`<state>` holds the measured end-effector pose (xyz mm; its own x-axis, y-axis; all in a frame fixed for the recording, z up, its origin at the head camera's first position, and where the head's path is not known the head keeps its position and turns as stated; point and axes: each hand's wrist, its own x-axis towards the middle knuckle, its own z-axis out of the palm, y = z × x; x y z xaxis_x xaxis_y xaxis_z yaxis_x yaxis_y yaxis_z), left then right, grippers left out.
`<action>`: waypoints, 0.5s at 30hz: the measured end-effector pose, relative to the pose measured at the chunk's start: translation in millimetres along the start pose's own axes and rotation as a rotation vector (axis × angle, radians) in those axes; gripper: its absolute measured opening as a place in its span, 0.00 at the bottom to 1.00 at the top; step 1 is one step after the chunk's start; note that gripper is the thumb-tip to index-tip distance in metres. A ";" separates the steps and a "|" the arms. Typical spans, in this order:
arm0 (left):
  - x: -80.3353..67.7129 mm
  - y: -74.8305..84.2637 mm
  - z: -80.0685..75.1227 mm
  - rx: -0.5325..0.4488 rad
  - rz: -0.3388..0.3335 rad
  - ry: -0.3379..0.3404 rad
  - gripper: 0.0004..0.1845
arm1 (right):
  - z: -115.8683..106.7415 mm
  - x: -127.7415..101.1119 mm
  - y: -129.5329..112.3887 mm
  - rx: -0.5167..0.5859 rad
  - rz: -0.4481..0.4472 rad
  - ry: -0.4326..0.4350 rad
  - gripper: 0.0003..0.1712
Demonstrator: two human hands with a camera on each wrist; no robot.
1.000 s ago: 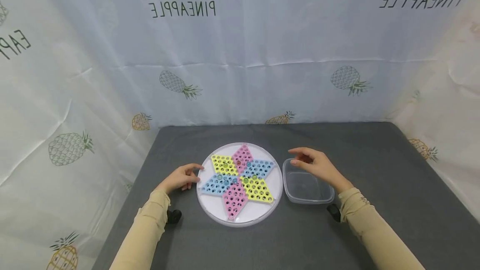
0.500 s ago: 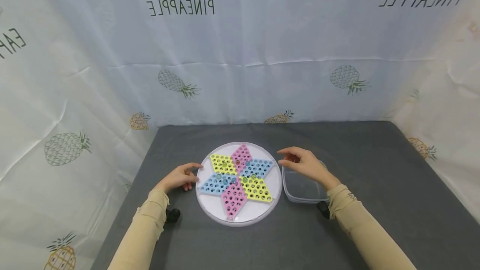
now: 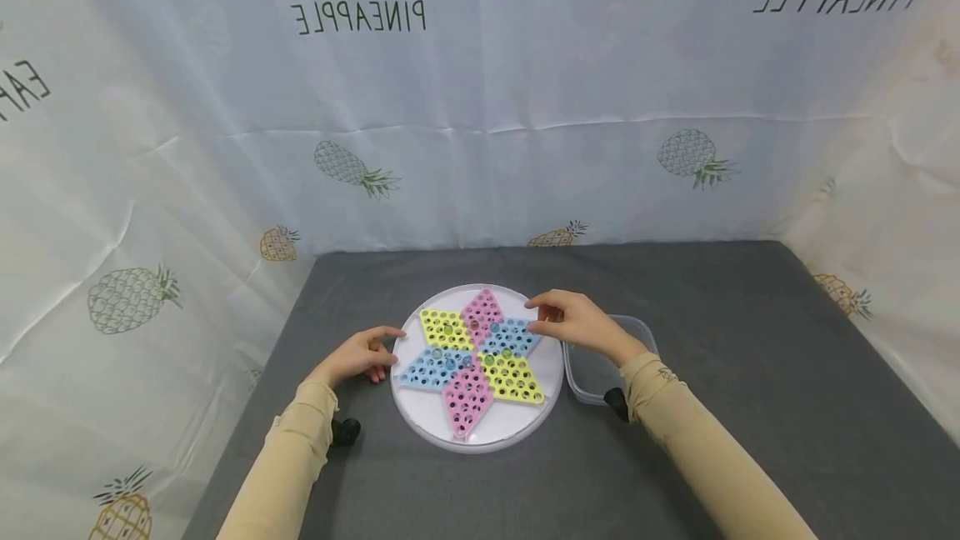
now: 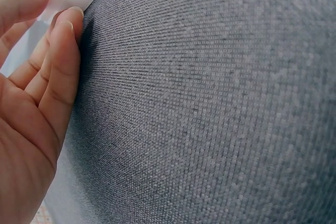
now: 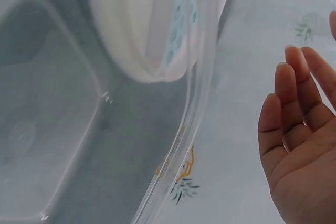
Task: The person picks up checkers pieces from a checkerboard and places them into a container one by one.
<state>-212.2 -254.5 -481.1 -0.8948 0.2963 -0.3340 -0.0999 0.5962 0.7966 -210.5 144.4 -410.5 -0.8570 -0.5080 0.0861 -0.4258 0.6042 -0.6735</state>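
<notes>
A round white Chinese checkers board point(image 3: 420, 423) lies on the table, its star of pink, yellow and blue holed points facing up. Several glass marbles sit in it, among them a red marble point(image 3: 474, 325) and a green marble point(image 3: 447, 329). My left hand point(image 3: 366, 354) rests at the board's left rim, index finger and thumb touching the edge a little apart. My right hand point(image 3: 581, 323) hovers over the board's right edge, beside the upper blue point. Its thumb and index finger are parted, and nothing shows between them.
A clear plastic box point(image 3: 600, 386) stands right beside the board, partly behind my right hand and wrist. Grey cloth point(image 3: 720, 307) covers the table. A pale pineapple-print curtain point(image 3: 480, 173) rises behind the far table edge and at both sides.
My right hand has moved left, from over the clear plastic box to over the board's right edge. The left hand has stayed at the left rim.
</notes>
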 end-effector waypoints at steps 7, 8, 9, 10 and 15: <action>0.4 -0.2 2.0 -0.003 -0.008 0.007 0.27 | 10.5 10.4 -6.1 -0.077 -0.021 -0.069 0.25; 0.6 -0.2 2.0 -0.002 -0.009 0.009 0.27 | 11.9 11.7 -7.2 -0.084 -0.019 -0.079 0.25; 0.9 -0.3 1.9 -0.004 -0.011 0.012 0.27 | 13.4 13.2 -8.3 -0.090 -0.017 -0.089 0.25; 1.1 -0.5 1.8 -0.005 -0.012 0.015 0.27 | 14.9 14.7 -9.5 -0.095 -0.014 -0.099 0.26; 1.3 -1.5 1.4 -0.004 -0.030 0.023 0.27 | 24.1 21.2 -14.5 -0.119 0.010 -0.163 0.25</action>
<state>-212.6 -253.9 -483.4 -0.9010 0.2611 -0.3466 -0.1289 0.6017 0.7883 -215.5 110.1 -416.6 -0.8074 -0.5881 -0.0469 -0.4569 0.6736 -0.5810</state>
